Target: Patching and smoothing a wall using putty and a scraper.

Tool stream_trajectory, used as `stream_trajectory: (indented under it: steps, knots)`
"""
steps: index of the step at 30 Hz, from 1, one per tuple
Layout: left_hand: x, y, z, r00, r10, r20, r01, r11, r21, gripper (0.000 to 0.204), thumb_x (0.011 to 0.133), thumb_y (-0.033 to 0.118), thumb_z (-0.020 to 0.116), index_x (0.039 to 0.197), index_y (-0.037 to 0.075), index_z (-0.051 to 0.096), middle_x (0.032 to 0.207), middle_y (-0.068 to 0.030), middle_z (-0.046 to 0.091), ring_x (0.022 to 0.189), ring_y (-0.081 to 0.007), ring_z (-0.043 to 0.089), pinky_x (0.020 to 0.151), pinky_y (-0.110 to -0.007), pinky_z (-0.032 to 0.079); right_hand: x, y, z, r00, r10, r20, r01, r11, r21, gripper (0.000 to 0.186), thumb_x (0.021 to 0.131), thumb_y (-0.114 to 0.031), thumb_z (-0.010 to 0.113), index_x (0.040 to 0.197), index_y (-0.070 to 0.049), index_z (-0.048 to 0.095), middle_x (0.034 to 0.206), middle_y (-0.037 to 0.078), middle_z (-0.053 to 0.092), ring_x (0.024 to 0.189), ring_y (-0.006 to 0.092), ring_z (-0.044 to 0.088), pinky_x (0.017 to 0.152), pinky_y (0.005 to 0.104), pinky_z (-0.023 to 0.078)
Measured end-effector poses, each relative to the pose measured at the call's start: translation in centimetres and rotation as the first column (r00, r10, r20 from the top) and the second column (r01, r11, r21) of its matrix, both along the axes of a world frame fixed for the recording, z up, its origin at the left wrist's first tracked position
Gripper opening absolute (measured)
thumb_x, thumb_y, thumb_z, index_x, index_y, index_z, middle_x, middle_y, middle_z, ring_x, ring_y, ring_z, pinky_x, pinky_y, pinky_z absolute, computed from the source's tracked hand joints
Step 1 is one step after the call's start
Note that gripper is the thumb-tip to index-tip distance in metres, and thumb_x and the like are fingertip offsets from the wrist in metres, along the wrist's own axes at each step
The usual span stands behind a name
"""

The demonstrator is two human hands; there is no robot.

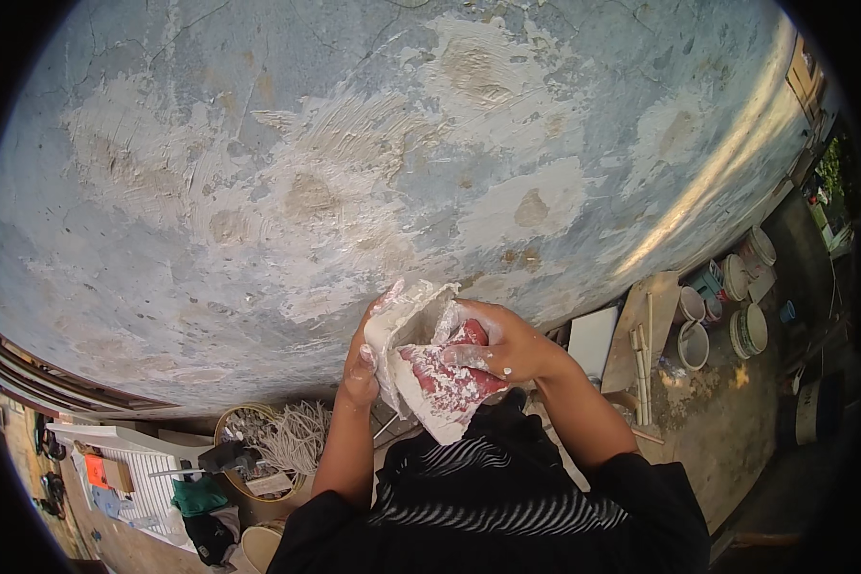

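Observation:
Close in front of my body, my left hand (362, 368) is closed around the side of a stiff white piece (383, 337) thickly caked with putty. My right hand (497, 346) grips a red, putty-smeared piece (438, 381) with a pale lower edge, its thumb lying across the red face. The two pieces meet in a V, with wet putty between them; whether they are joined cannot be made out. White putty coats the fingers of both hands. Beyond them rises a blue-grey wall (210, 316) with rough whitish putty patches (354, 143).
At lower left stand a round basket (222, 430) with pale stringy strands (301, 435) and a white slatted plastic piece (143, 469) bearing assorted items. To the right, a wooden board (631, 330), thin rods (644, 373) and several buckets (693, 346) stand along the wall's foot.

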State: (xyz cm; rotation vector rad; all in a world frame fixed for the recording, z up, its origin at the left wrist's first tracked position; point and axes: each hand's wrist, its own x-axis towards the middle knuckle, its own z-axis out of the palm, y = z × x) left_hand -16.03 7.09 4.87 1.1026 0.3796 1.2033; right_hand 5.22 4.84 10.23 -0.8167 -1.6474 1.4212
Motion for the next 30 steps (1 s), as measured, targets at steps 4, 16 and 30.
stream_trajectory:
  steps: [4,16,30]
  knots:
    - [0.0,0.1,0.2,0.995,-0.066,-0.081,0.068,0.997,0.022,0.101,0.079,0.064,0.057,0.142,-0.008,0.023,0.142,-0.0195,0.036,0.132,-0.0285,0.036,0.110,-0.040,0.025,0.9,1.1,-1.8,0.989,0.038,-0.141,-0.056,0.991,-0.122,0.037,0.086,-0.006,0.066,0.120,0.002,0.053,0.103,0.005,0.063,0.094,0.0086,0.055,0.084,0.0264,0.046]
    - [-1.5,-1.0,-3.8,0.989,-0.022,0.149,0.052,0.978,-0.200,0.089,0.089,0.063,0.041,0.148,0.003,0.015,0.146,-0.0171,0.033,0.132,-0.0318,0.036,0.108,-0.048,0.031,5.3,-0.4,-6.5,0.825,-0.398,-0.401,0.154,0.842,-0.518,0.023,0.089,-0.008,0.062,0.108,0.003,0.058,0.096,0.009,0.065,0.087,0.0172,0.064,0.078,0.0317,0.055]
    - [-2.2,-1.9,-4.8,0.979,0.091,0.184,-0.037,0.960,-0.277,0.087,0.089,0.066,0.035,0.150,0.008,0.012,0.145,-0.0184,0.035,0.129,-0.0352,0.041,0.105,-0.049,0.035,5.8,0.5,-10.6,0.295,-0.951,0.088,0.930,0.307,0.202,0.016,0.083,-0.007,0.061,0.096,0.002,0.059,0.081,0.019,0.065,0.073,0.0310,0.065,0.067,0.0370,0.049]
